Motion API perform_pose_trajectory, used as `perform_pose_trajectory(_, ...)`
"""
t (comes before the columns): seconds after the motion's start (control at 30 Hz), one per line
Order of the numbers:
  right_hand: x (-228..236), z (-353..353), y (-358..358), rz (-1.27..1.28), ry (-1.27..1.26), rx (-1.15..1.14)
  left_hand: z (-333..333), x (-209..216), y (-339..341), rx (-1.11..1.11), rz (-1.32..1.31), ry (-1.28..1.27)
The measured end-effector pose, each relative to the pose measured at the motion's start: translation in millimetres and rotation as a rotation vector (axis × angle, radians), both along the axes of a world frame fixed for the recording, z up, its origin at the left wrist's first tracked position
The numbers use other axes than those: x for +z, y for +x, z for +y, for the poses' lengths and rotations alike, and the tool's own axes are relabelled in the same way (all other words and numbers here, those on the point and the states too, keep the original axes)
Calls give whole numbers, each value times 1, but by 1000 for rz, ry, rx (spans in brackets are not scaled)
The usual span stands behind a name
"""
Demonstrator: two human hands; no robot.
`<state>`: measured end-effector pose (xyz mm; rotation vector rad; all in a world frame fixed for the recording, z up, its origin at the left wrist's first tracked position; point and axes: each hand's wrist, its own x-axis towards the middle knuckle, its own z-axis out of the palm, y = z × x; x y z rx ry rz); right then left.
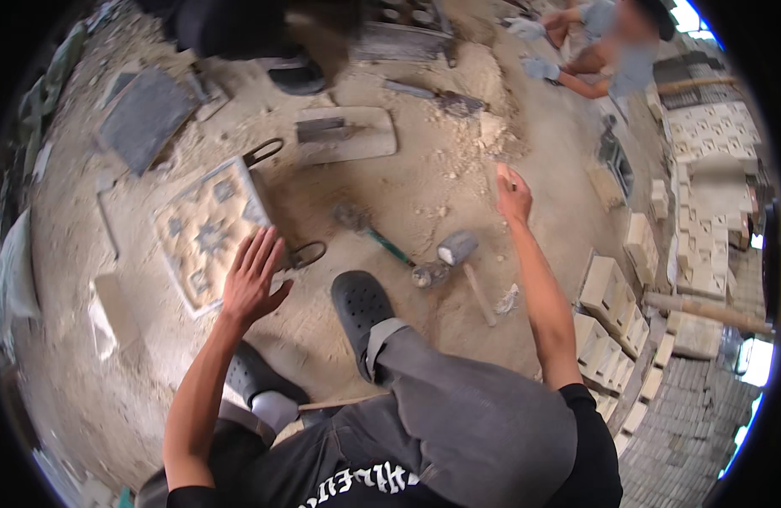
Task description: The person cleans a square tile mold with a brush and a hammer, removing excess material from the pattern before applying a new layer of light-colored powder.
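A sandy floor point(314, 347) spreads beneath everything, strewn with grit and crumbs. Along the right side stand pale blocks point(714, 127) with recessed faces, in rows and piles. At the upper right a co-worker point(636, 68) in a light blue-grey top bends low, grey-gloved hands close together over the ground.

To the left lies the square frame point(256, 196), set at a slant and packed with sand point(180, 250) that carries several dark, angular patches, the biggest near its middle. Beyond it, further left, a dark slab point(147, 118) lies flat. A loose sand heap point(483, 80) runs down the upper middle, a trowel-like tool point(458, 103) at its left edge. Between frame and heap a pale board point(373, 135) bears a dark oblong block point(322, 129). Nearer the person, a green-handled tool point(389, 245) with a lump at each end lies beside a wooden-handled mallet point(457, 247).

The left hand point(255, 275) is open, palm down, at the frame's near right corner — whether it touches the rim, I cannot tell. The right hand point(515, 201) reaches toward the heap's lower end, fingers curled together; whether they hold anything is unclear.
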<state>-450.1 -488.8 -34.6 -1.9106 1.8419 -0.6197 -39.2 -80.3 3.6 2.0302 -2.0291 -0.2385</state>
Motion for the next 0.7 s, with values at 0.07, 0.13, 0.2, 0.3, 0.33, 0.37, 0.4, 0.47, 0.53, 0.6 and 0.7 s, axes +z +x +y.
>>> perform_pose_trajectory(0.07, 9, 0, -29, -22, -100, 145, -3, -1, -9, 76, 28, -41)
perform_pose_trajectory(0.13, 22, 30, -6, -154, -41, 232, 8, 0, -4, 188, -2, -68)
perform_pose_trajectory(0.2, 60, 71, 39, -225, 158, 222, 20, 4, 3, 335, -32, -79)
perform_pose_trajectory(0.3, 84, 96, 58, -232, 159, 353, 22, 0, 6, 529, -4, -147)
perform_pose_trajectory(0.33, 90, 110, 79, -246, 187, 396, 31, 1, 13, 577, -11, -155)
perform_pose_trajectory(0.37, 98, 129, 98, -252, 216, 432, 37, 1, 18, 618, -11, -161)
perform_pose_trajectory(0.4, 101, 144, 115, -258, 246, 464, 44, 1, 23, 643, -30, -155)
perform_pose_trajectory(0.47, 96, 160, 134, -265, 229, 596, 50, 1, 29, 675, -51, -154)
perform_pose_trajectory(0.53, 88, 182, 160, -272, 185, 743, 61, -4, 39, 707, -76, -130)
perform_pose_trajectory(0.6, 94, 206, 188, -267, 168, 865, 65, -5, 45, 720, -57, -144)
perform_pose_trajectory(0.7, 104, 234, 228, -244, 67, 1040, 67, -3, 59, 658, -10, -126)
